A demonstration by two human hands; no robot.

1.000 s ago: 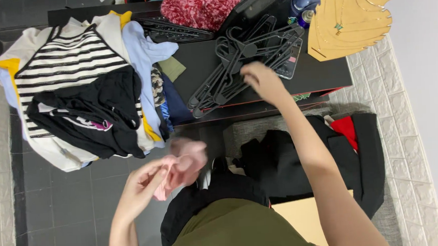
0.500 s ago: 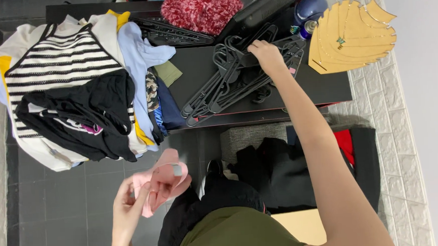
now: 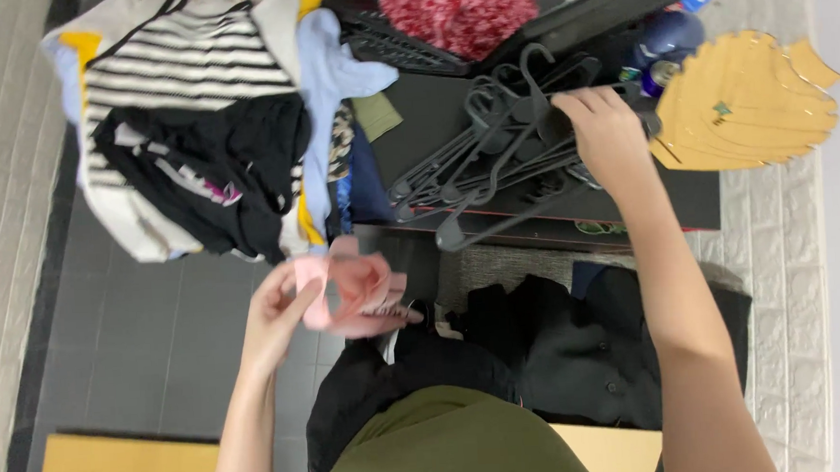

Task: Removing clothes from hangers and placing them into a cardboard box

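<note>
Meanwhile left hand (image 3: 276, 315) pinches soft pink garment (image 3: 358, 292); right hand (image 3: 606, 135) closed around slim black plastic hangers (image 3: 492, 156).

Soft matt pink cloth (image 3: 356, 289), hangers (image 3: 502, 150) dark smooth plastic, red-white fuzzy knit (image 3: 458, 12), table (image 3: 696, 198) black, faint sheen, tan matt cardboard cutouts (image 3: 753, 104)

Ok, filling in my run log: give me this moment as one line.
left hand: holds pink garment | right hand: on black hangers, grip unclear | black desk | clothes pile at left
</note>
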